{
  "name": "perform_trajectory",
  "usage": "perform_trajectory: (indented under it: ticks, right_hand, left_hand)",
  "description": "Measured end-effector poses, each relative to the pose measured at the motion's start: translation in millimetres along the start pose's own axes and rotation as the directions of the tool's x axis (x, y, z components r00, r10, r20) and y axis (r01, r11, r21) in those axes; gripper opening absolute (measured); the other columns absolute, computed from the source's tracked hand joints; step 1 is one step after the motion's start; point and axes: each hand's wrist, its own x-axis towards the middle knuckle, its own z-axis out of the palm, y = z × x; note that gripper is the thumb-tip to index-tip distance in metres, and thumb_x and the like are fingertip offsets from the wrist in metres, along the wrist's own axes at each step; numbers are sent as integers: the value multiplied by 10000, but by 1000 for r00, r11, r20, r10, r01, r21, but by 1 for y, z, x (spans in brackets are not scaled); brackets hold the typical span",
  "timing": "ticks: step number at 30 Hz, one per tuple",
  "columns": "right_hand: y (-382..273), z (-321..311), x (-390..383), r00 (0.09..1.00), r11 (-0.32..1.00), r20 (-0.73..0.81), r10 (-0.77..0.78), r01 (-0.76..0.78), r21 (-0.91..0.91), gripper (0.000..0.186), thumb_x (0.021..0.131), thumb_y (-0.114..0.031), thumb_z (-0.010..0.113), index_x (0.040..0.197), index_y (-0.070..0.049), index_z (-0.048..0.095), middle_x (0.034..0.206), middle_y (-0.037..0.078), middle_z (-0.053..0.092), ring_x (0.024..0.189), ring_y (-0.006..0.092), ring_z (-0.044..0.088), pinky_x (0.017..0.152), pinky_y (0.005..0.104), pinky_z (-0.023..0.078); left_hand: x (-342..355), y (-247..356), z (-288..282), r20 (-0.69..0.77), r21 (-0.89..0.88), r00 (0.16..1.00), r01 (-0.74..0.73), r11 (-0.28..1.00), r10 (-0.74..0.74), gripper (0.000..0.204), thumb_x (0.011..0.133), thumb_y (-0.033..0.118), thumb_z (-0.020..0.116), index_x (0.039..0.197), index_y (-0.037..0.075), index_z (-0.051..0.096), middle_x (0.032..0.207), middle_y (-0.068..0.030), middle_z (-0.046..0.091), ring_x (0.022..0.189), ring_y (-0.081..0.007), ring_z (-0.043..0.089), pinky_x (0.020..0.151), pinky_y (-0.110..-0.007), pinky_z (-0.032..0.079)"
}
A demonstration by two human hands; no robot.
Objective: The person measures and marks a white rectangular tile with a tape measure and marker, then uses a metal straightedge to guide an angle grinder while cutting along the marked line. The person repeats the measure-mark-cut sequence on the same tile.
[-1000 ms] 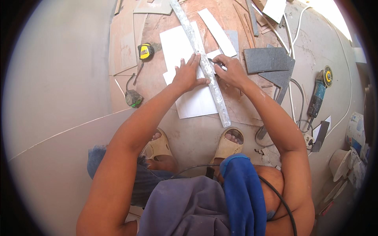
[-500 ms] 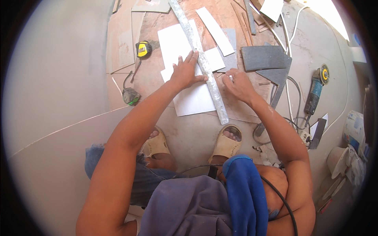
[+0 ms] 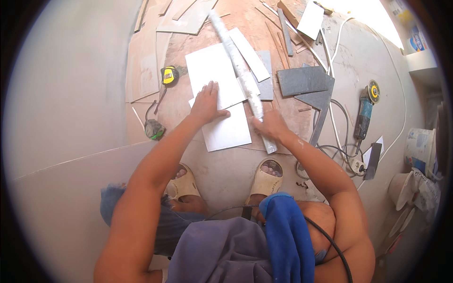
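My left hand [image 3: 207,104] lies spread over two white tile pieces, its fingers on the upper tile [image 3: 210,63] and its thumb over the lower tile [image 3: 230,134]. A long, worn metal bar [image 3: 234,55] slants along the right side of these tiles, blurred by motion. My right hand [image 3: 272,125], also slightly smeared, is closed on the bar near its lower end; the fingertips are partly hidden. A narrow white tile strip [image 3: 250,55] lies just right of the bar, beside a grey tile piece [image 3: 265,70].
Dark grey tile offcuts [image 3: 302,81] lie right of the bar. Farther right is an angle grinder [image 3: 364,113] with its cord near a socket block [image 3: 357,166]. At left are a yellow tape measure [image 3: 169,76] and a darker one [image 3: 154,129]. Buckets [image 3: 420,146] stand far right.
My left hand has left the bar and lies on the tiles. My right hand has moved onto the bar, whose lower part has shifted away from the lower tile. The view has also shifted slightly.
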Motion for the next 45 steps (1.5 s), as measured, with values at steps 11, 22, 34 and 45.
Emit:
perform_trajectory:
  ticks: [11,22,34,45]
  right_hand:
    - [91,-69,-10,923,960,-336,189,-246,-135,530,873,-427,636,1045,69,561,999,328,649,953,471,640,854,530,492]
    - [204,-150,-56,576,846,-765,287,-528,-80,632,846,-524,667,1103,52,632,1102,274,637,1054,434,606,912,488,488]
    - [301,-181,-71,438,641,-713,547,-767,21,935,737,-471,798,1386,56,378,1290,320,536,1179,470,562,985,509,480]
    - [286,-200,-58,543,417,-389,745,77,906,315,810,-258,774,946,-12,633,697,75,620,522,199,605,510,373,551]
  left_hand:
    - [4,-6,-23,38,125,998,-49,991,45,887,735,394,804,1470,103,401,1398,-147,505,1331,-284,458,1180,-513,248]
    - [34,-21,-32,26,181,998,-59,982,55,848,714,317,823,1430,69,441,1432,-144,497,1357,-295,435,1161,-543,270]
    - [41,-16,-43,-42,66,996,-72,995,75,786,698,265,835,1370,15,512,1412,-178,509,1309,-337,476,1111,-403,389]
    - [50,0,-20,-192,109,981,25,994,-4,743,768,342,782,1361,-8,503,1409,-213,499,1323,-364,451,1126,-456,336]
